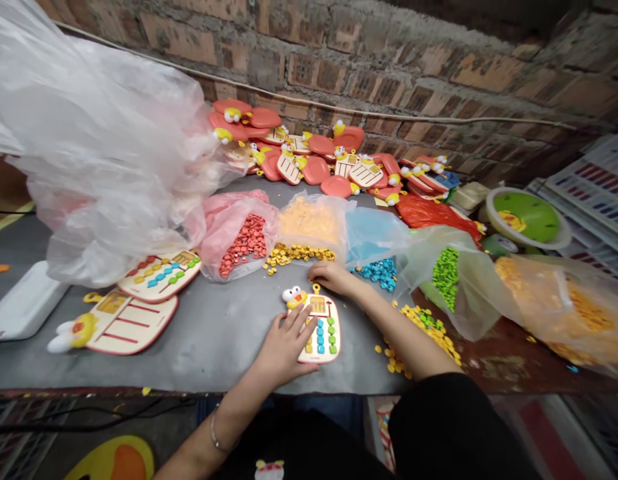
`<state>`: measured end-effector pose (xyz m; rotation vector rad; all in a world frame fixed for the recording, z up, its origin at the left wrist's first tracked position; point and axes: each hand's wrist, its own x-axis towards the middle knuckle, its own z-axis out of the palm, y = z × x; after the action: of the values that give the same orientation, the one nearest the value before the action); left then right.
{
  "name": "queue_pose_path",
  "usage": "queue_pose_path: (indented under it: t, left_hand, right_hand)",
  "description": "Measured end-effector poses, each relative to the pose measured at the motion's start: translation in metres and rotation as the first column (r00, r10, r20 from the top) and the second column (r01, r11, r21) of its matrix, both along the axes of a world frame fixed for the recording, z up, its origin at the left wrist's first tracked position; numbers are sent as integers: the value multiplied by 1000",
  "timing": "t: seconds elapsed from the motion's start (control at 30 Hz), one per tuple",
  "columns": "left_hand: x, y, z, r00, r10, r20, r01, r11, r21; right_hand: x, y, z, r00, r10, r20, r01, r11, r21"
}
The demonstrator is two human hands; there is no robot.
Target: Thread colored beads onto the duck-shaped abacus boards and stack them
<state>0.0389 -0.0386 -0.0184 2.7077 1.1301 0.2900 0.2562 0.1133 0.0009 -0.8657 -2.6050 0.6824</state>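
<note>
My left hand (287, 343) lies with fingers spread over the left part of a cream board (335, 308) with a red rim and a white-and-yellow character head at its top. Blue and green pieces sit in two of the board's columns, and yellow ones show beside my fingers. Just beyond the board, my right hand (331, 276) is at the near edge of the yellow pieces (301, 253), its fingers bent together; whatever they hold is too small to make out. Red pieces (246, 243) spill from a pink bag, and blue pieces (381, 273) lie right of my right hand.
Two boards (131, 323) overlap at the left near a white case (26, 303). Large clear bags (113, 133) fill the back left. Many red-backed boards (316, 170) are piled by the brick wall. Green pieces (445, 277), loose yellow pieces (429, 333) and a green bowl (531, 217) are rightward.
</note>
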Motion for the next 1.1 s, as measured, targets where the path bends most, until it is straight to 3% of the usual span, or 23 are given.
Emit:
queue_pose_path:
  t: [0.33, 0.47, 0.6, 0.8, 1.1]
  left_hand:
    - [1, -1, 0, 1000, 9, 7, -10, 1000, 13]
    - [0, -2, 0, 1000, 9, 10, -9, 1000, 20]
    - [0, -2, -1, 1000, 11, 23, -11, 1000, 15]
    - [1, -3, -1, 999, 5, 54, -6, 1000, 10]
    - [2, -2, -2, 999, 11, 32, -11, 1000, 22]
  right_hand:
    - [6, -5, -13, 999, 7, -49, -1, 995, 104]
    - [8, -14, -5, 996, -63, -63, 69, 992, 103]
    - [18, -41, 12, 981, -152, -119, 163, 983, 87]
    - [36, -79, 19, 983, -171, -67, 175, 983, 51]
    - [25, -71, 19, 986, -159, 45, 157, 986, 54]
